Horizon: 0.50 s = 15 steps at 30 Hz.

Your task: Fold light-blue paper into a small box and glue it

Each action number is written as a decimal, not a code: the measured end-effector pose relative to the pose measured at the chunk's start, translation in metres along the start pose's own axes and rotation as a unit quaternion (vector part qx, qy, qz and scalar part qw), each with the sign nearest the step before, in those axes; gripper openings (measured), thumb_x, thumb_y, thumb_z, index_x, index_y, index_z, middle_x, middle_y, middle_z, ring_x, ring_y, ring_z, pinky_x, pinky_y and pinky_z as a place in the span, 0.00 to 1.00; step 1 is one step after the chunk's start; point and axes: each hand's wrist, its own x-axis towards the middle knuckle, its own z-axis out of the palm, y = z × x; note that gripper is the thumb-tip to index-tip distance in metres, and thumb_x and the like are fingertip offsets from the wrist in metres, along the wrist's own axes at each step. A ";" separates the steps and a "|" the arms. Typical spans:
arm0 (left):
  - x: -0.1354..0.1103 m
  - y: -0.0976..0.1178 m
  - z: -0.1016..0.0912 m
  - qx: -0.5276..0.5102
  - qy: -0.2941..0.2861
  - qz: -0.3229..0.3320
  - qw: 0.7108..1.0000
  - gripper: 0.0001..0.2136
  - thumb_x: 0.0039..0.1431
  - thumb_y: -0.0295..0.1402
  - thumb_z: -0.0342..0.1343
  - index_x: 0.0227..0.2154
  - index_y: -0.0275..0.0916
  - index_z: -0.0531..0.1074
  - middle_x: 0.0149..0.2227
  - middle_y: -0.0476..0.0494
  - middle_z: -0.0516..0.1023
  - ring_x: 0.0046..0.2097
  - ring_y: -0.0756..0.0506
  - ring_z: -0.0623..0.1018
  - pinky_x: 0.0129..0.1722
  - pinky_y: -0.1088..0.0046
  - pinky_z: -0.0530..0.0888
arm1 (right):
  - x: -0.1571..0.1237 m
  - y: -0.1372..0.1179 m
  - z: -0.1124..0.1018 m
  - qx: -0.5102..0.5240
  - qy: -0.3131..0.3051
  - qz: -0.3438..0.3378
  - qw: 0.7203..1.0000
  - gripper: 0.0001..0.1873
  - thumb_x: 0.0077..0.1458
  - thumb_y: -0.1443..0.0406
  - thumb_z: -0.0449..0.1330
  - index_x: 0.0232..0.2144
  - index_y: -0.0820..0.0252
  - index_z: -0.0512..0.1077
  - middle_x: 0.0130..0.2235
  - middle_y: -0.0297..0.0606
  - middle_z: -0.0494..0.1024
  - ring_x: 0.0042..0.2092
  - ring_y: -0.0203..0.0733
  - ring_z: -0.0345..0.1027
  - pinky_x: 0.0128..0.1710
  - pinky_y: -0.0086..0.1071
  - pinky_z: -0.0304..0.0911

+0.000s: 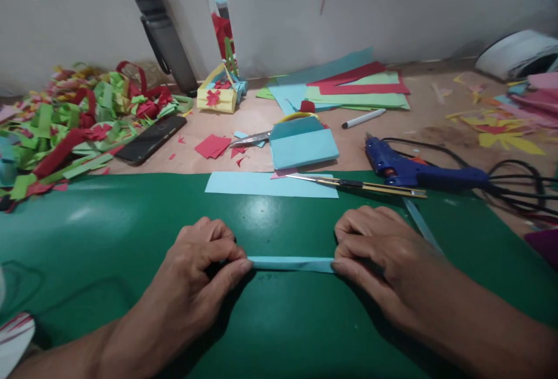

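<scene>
A narrow folded strip of light blue paper (292,264) stretches level between my two hands, just over the green mat (270,321). My left hand (204,274) pinches its left end between thumb and curled fingers. At the other end, my right hand (375,257) grips it the same way. Both strip ends are hidden in the fingers. Beyond the hands lies a flat light blue paper strip (244,184). A yellow and black craft knife (370,186) rests across that strip's right part. Behind it sits a folded light blue paper piece (304,147), partly over scissors (253,138).
A blue glue gun (418,171) with a black cable lies right. At left are a phone (151,139), a heap of paper scraps (65,117) and a dark bottle (163,36). A small yellow paper bag (217,99), a marker (364,118) and coloured sheets (361,97) lie at the back.
</scene>
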 end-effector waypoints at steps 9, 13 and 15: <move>0.003 0.003 0.004 0.032 0.028 0.008 0.999 0.11 0.59 0.32 0.48 0.21 0.39 0.66 0.27 0.48 0.67 0.33 0.46 0.66 0.35 0.65 0.62 | -0.001 0.001 0.001 -0.014 0.005 -0.003 1.000 0.12 0.54 0.68 0.53 0.19 0.58 0.65 0.27 0.35 0.66 0.32 0.39 0.57 0.34 0.37 0.49; 0.003 0.003 0.006 0.049 0.034 0.018 0.998 0.11 0.59 0.31 0.47 0.21 0.39 0.65 0.26 0.48 0.66 0.32 0.46 0.65 0.34 0.65 0.61 | 0.000 0.000 0.000 -0.038 0.012 -0.011 0.999 0.14 0.55 0.69 0.49 0.18 0.58 0.63 0.27 0.35 0.66 0.31 0.40 0.57 0.34 0.37 0.49; 0.003 0.003 0.007 0.059 0.037 0.023 0.997 0.11 0.58 0.31 0.47 0.21 0.39 0.64 0.26 0.47 0.67 0.32 0.46 0.65 0.34 0.65 0.61 | 0.001 0.000 0.000 -0.041 0.014 -0.011 0.999 0.15 0.55 0.68 0.50 0.17 0.59 0.63 0.27 0.36 0.65 0.30 0.40 0.57 0.34 0.37 0.49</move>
